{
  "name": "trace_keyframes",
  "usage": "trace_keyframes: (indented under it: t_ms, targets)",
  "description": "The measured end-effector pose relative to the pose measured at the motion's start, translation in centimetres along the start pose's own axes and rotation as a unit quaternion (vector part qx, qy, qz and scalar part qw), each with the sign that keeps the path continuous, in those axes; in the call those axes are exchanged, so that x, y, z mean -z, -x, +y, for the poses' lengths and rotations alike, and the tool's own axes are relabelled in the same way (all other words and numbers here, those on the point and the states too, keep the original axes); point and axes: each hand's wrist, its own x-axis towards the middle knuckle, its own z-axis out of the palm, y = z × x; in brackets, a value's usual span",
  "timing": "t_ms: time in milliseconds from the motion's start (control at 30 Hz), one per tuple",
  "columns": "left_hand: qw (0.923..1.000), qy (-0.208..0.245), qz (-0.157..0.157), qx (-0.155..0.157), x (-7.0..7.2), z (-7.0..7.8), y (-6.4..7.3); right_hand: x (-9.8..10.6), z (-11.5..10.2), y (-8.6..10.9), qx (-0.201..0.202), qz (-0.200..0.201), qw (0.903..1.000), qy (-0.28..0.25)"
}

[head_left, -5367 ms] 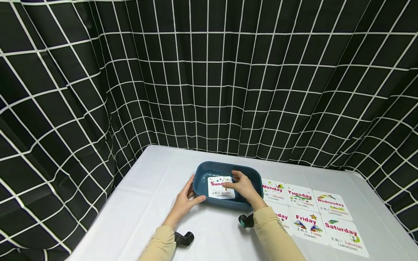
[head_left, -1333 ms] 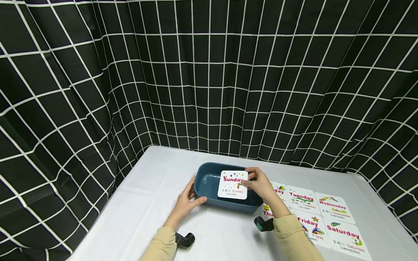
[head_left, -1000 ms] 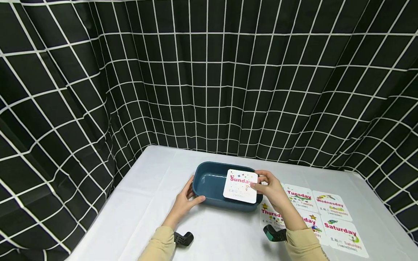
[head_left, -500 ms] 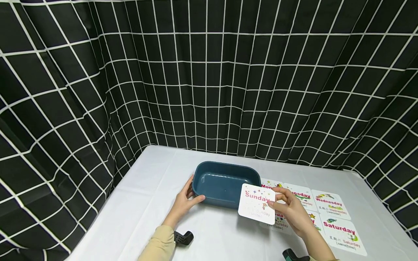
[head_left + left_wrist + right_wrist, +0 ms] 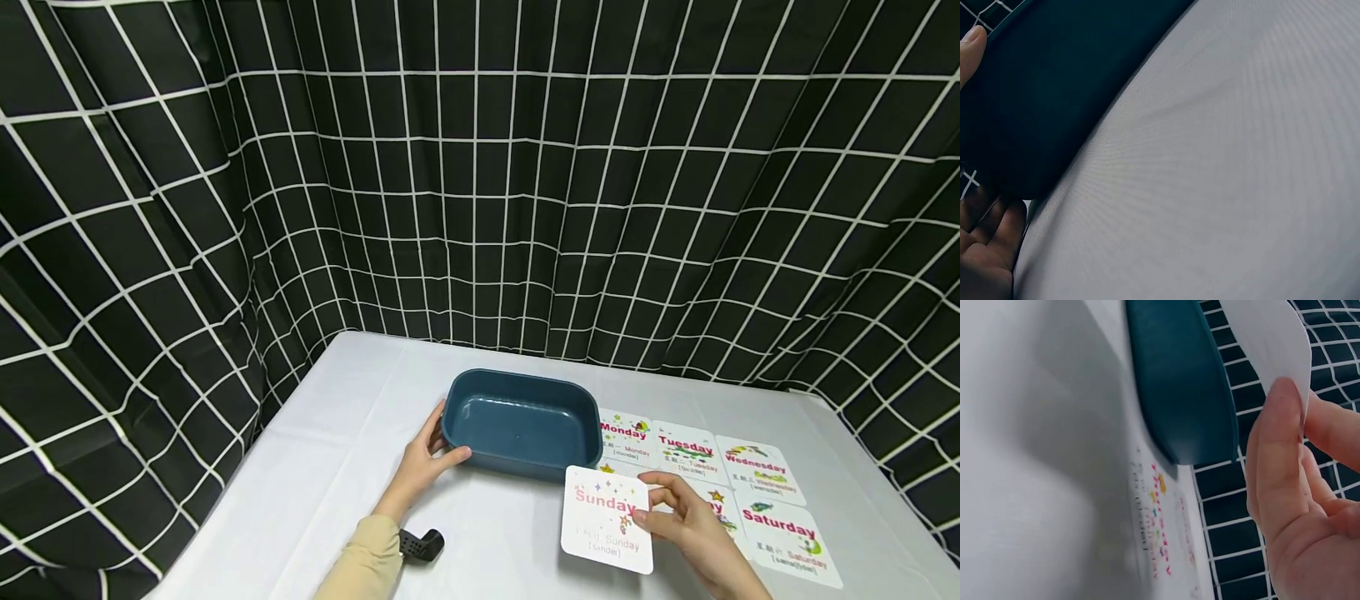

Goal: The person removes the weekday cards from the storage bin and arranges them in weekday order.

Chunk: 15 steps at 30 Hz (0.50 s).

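Observation:
A dark teal plastic basin (image 5: pixel 506 463) stands on the white tablecloth, and nothing lies inside it. My left hand (image 5: pixel 417 473) holds its left end, thumb on the front rim and fingers along the side wall; the left wrist view shows the fingers (image 5: pixel 1007 234) at the basin's corner. In front of the basin's right end, my right hand (image 5: pixel 690 521) pinches a white Sunday card (image 5: pixel 603 533) by its right edge, thumb on the printed face. The card is raised off the cloth, its shadow beneath. In the right wrist view its plain back (image 5: pixel 1272 344) shows.
Right of the basin lie weekday cards in two rows: Monday (image 5: pixel 626 435), Tuesday (image 5: pixel 688 450) and Wednesday (image 5: pixel 759 468) behind, Saturday (image 5: pixel 786 533) in front. My right hand and the Sunday card cover much of the front-row cards left of Saturday. A black grid curtain (image 5: pixel 480 208) hangs behind.
The Sunday card lay in the basin first; my right hand has lifted it out over the right end and brought it right and nearer. My left hand and the basin have stayed put.

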Motion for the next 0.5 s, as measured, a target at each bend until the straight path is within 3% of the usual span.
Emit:
trace_keyframes:
  t_ms: [167,500]
  targets:
    - [1.0000,-0.003,0.002,0.000,-0.1,0.0,0.1,0.3,0.7,0.4,-0.038,-0.020,0.9985,0.033]
    - [1.0000,-0.002,0.001,-0.003,0.0,0.2,0.1,2.0,2.8,1.4,-0.053,-0.084,0.9945,0.032]
